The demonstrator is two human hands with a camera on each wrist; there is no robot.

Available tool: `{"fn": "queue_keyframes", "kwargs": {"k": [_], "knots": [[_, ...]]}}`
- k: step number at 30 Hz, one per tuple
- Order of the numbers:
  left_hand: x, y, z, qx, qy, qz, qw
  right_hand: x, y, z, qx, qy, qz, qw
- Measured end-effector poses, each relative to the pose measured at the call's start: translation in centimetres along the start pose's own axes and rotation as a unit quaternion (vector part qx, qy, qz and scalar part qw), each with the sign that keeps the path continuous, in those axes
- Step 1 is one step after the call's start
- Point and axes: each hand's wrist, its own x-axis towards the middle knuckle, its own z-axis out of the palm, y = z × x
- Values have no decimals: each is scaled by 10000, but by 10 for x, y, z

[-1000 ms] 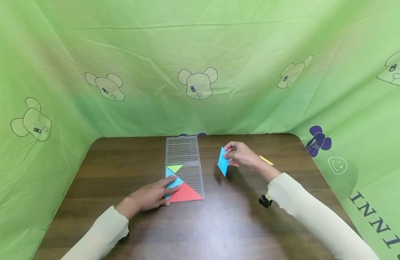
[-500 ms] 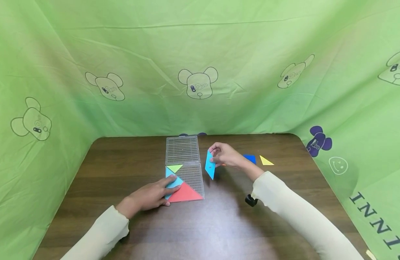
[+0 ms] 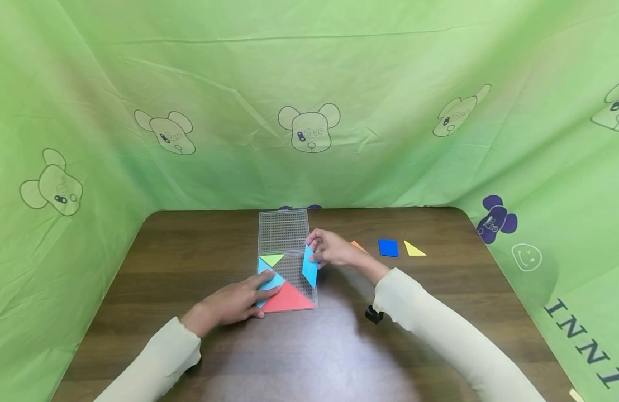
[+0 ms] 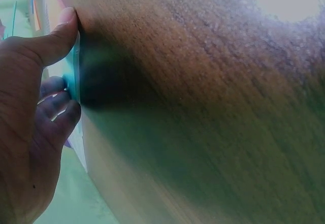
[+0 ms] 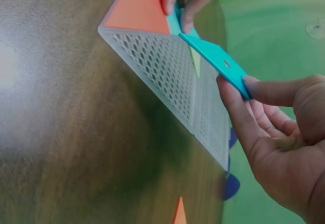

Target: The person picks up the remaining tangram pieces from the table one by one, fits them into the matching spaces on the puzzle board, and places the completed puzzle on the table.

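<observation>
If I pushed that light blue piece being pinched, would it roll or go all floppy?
Probably not floppy: the light blue piece looks straight though the right grip pinches only one end. It's likely light, being so thin. Laid flat, it would probably slide rather than roll, because its sides are straight.

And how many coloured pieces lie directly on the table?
3, right of the case: the orange piece, partly covered by the right hand, then the dark blue piece, then the yellow piece. More may be hidden.
</observation>
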Motion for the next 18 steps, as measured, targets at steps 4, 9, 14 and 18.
{"fn": "queue_keyframes", "kwargs": {"k": [4,9,14,18], "knots": [[0,-1,1,-4,-16,5,10000,2,3,6,-224,-159,-127,9995],[0,-1,2,-26,-41,-34,10000,4,12,11,-403,-453,-250,9978],[0,-1,2,31,25,-9,10000,4,19,14,-497,-681,-321,9959],[0,-1,2,36,10,-3,10000,4,22,16,-607,-767,-335,9946]]}}
